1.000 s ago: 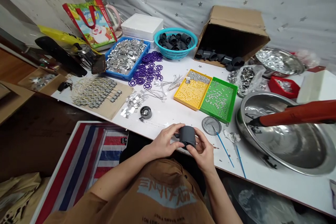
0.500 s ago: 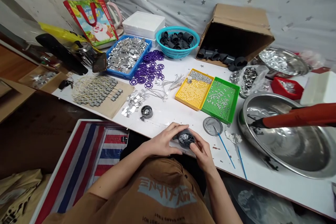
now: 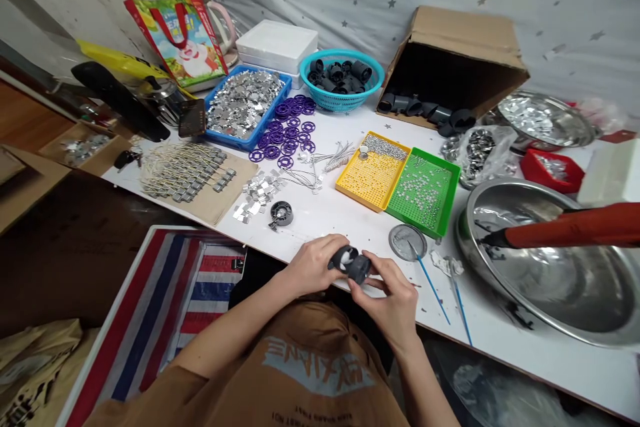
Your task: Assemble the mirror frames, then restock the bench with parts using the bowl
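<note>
Grey plastic piece (image 3: 359,270): likely light, stiff. Your left hand (image 3: 314,263) holds nine-o'clock side, right hand (image 3: 389,288) three-o'clock; pinch round walls.

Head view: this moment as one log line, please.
left hand, right hand: holding dark plastic part | near table edge | beyond hands: green tray

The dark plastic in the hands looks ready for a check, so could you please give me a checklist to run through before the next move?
1. Left hand on the dark plastic: ok.
2. Right hand on it too: ok.
3. One piece or two there: cannot tell.
4. Yellow tray and green tray apart from the hands: ok.
5. Purple rings contained: not ok, loose on the table.
</note>
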Demonstrator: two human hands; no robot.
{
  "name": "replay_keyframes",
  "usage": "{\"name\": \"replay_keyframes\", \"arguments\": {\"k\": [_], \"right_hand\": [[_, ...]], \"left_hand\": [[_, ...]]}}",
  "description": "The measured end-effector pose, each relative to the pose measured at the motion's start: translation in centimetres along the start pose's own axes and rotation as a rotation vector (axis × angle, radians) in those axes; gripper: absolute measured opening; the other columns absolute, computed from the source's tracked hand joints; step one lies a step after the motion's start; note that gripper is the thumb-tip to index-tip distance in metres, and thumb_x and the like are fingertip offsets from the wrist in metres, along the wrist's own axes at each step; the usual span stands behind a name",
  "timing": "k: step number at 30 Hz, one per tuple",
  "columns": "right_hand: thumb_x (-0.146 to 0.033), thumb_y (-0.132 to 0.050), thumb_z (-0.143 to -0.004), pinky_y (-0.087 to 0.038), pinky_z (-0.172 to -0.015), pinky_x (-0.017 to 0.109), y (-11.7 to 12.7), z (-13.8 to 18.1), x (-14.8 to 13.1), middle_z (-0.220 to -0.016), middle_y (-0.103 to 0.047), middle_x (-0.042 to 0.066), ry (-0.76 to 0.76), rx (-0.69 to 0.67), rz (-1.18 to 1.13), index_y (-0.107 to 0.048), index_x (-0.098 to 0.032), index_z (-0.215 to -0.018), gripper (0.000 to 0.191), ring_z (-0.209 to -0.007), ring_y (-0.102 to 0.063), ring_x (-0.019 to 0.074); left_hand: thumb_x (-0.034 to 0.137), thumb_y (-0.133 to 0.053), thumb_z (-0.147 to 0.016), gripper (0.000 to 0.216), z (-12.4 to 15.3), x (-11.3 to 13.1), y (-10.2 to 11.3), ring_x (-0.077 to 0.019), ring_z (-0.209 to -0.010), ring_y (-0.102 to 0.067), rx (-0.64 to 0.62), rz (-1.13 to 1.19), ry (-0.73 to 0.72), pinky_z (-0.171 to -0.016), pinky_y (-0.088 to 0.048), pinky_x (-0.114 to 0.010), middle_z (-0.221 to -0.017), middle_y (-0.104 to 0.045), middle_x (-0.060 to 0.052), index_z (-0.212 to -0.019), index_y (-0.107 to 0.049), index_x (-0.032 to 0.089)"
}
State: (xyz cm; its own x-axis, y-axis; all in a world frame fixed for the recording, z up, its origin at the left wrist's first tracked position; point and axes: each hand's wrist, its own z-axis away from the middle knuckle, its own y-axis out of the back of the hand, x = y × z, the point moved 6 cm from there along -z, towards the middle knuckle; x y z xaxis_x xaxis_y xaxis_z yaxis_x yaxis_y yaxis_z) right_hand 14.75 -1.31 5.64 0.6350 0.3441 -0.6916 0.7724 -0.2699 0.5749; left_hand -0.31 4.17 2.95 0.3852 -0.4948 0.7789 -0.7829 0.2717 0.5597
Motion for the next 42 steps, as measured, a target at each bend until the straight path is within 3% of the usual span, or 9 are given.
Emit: {"name": "replay_keyframes", "arguments": {"k": [5,13,18,31,42], "right_hand": [[-0.024,-0.072,-0.077,-0.063,-0.069,0.029,1.0,-0.3,-0.6,-0.101,-0.063,0.008,-0.012,0.014,-0.034,-0.057,-0.021,-0.127,0.052,-0.077,-0.066,0.0151],[-0.023,-0.072,-0.077,-0.060,-0.067,0.028,0.6,-1.0,-1.5,-0.107,-0.062,0.010,0.088,0.055,0.073,-0.057,-0.022,-0.124,0.049,-0.083,-0.065,0.0167],[-0.028,-0.071,-0.078,-0.057,-0.069,0.030,0.7,-1.3,-1.7,-0.099,-0.061,0.008,0.112,0.061,0.132,-0.058,-0.022,-0.124,0.048,-0.082,-0.064,0.0175],[-0.024,-0.076,-0.074,-0.056,-0.073,0.033,1.4,-1.3,-2.2,-0.102,-0.060,0.009,0.157,0.163,0.106,-0.055,-0.024,-0.128,0.057,-0.086,-0.062,0.0192],[-0.030,-0.071,-0.079,-0.056,-0.076,0.033,0.3,-1.6,-1.4,-0.099,-0.061,0.009,0.143,0.052,0.156,-0.057,-0.021,-0.124,0.049,-0.087,-0.062,0.0193]], "left_hand": [[0.029,-0.080,-0.067,0.055,-0.4,-1.0,0.6,-0.0226,-0.104,-0.064,0.113,0.142,0.071,-0.092,-0.052,-0.037,-0.113,-0.067,-0.009,-0.116,-0.058,0.018],[0.015,-0.074,-0.067,0.052,-0.5,-0.3,0.0,-0.0216,-0.108,-0.062,0.102,0.182,0.057,-0.096,-0.051,-0.036,-0.117,-0.066,-0.008,-0.117,-0.059,0.019],[0.006,-0.070,-0.062,0.059,-0.5,-0.6,-0.4,-0.0214,-0.110,-0.062,0.081,0.242,0.076,-0.097,-0.050,-0.036,-0.119,-0.065,-0.007,-0.118,-0.059,0.019],[0.010,-0.080,-0.059,0.061,-0.8,-1.1,-1.1,-0.0209,-0.099,-0.066,0.019,0.479,0.227,-0.089,-0.054,-0.031,-0.113,-0.067,-0.009,-0.116,-0.060,0.016],[0.009,-0.077,-0.062,0.060,-0.9,-0.7,-0.6,-0.0222,-0.107,-0.063,0.029,0.303,0.116,-0.095,-0.052,-0.036,-0.118,-0.066,-0.009,-0.118,-0.060,0.017]]}}
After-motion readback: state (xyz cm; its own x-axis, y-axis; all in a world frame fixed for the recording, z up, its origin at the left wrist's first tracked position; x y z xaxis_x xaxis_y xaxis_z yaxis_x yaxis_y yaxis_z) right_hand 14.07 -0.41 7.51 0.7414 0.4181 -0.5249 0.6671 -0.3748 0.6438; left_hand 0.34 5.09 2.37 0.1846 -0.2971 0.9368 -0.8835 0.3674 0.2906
